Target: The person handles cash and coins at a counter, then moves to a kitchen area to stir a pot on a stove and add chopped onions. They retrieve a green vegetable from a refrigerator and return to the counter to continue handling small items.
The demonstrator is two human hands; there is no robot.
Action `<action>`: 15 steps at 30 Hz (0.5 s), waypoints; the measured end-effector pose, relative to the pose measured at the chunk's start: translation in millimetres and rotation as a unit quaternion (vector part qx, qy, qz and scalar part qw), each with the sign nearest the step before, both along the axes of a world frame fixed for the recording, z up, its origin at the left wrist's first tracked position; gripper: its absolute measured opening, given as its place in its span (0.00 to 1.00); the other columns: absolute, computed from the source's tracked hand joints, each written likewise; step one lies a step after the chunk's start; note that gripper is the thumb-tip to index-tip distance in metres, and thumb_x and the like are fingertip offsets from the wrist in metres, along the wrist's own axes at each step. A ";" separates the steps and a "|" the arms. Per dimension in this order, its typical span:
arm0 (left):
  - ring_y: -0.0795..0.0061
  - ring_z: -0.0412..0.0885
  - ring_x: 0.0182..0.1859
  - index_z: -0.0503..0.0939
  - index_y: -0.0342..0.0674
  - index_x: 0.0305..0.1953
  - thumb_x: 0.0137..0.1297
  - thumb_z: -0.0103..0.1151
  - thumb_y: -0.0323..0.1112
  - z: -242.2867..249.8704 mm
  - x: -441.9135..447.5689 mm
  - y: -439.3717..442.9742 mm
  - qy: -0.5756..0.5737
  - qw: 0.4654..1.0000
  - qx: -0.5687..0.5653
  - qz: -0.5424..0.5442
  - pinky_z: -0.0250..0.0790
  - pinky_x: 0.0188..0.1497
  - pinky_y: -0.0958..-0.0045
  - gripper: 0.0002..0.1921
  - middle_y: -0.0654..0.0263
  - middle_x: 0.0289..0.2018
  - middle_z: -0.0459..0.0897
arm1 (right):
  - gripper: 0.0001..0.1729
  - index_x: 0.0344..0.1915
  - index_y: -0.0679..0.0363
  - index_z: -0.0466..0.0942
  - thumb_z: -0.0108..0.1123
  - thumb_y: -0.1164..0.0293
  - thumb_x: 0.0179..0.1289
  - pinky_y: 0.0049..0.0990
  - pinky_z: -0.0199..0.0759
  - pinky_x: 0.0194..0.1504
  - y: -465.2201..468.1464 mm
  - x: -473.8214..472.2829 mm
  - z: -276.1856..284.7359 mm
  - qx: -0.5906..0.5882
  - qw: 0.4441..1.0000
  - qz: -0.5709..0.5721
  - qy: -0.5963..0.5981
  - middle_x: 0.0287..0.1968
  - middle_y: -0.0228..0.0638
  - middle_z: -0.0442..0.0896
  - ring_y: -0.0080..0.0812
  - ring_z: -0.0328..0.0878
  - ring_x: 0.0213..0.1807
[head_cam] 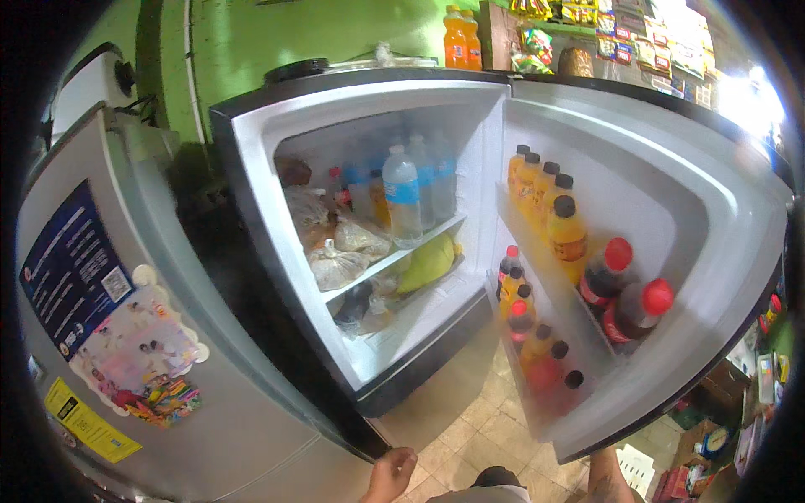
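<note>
A refrigerator point(434, 327) stands before me with its upper compartment open and its door point(685, 207) swung out to the right. My left hand point(391, 473) is low, by the lower corner of the refrigerator, with loosely curled fingers and nothing visible in it. Only the wrist and forearm of my right hand point(609, 475) show under the door's bottom edge; the fingers are hidden behind it. Inside, a clear bottle with a blue label point(402, 196) stands on the wire or glass shelf point(393, 259), beside knotted plastic bags point(339, 264). Yellow-orange drink bottles point(568, 236) and red-capped cola bottles point(638, 311) fill the door racks.
A second, grey refrigerator point(251, 402) with posters stands close on the left. Two orange drink bottles point(462, 39) and hanging sachets point(629, 38) are above. Tiled floor point(484, 434) shows below, with a white plastic crate point(632, 466) and a dial scale point(715, 440) at the right.
</note>
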State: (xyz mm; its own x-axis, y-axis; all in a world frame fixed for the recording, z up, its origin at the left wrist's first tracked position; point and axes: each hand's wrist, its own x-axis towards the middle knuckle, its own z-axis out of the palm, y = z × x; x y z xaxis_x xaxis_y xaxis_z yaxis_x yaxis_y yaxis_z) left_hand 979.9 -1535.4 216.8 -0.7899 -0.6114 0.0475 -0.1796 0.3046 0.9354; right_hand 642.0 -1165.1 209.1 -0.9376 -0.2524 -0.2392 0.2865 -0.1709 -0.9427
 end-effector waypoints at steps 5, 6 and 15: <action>0.60 0.86 0.40 0.83 0.33 0.47 0.68 0.62 0.38 33.3 -71.3 -15.3 -0.059 0.998 -0.015 0.000 0.77 0.44 0.65 0.14 0.49 0.38 0.87 | 0.16 0.54 0.63 0.77 0.60 0.68 0.71 0.31 0.80 0.41 63.8 -20.7 -5.2 0.001 0.998 -0.066 0.001 0.44 0.37 0.85 0.31 0.84 0.39; 0.60 0.86 0.39 0.83 0.34 0.47 0.68 0.61 0.38 32.2 -91.7 -21.9 -0.029 0.999 -0.023 -0.005 0.77 0.44 0.64 0.14 0.49 0.37 0.87 | 0.16 0.54 0.63 0.77 0.59 0.68 0.71 0.31 0.79 0.41 71.4 -24.9 -9.1 -0.002 0.997 -0.072 -0.002 0.44 0.37 0.85 0.31 0.84 0.39; 0.48 0.83 0.47 0.82 0.34 0.47 0.69 0.58 0.37 77.4 -315.2 -81.4 -0.007 0.977 -0.205 -0.062 0.74 0.50 0.56 0.13 0.47 0.43 0.85 | 0.16 0.55 0.63 0.76 0.58 0.67 0.72 0.30 0.79 0.38 137.9 -76.1 -45.8 0.013 0.992 -0.125 -0.028 0.43 0.37 0.84 0.32 0.83 0.37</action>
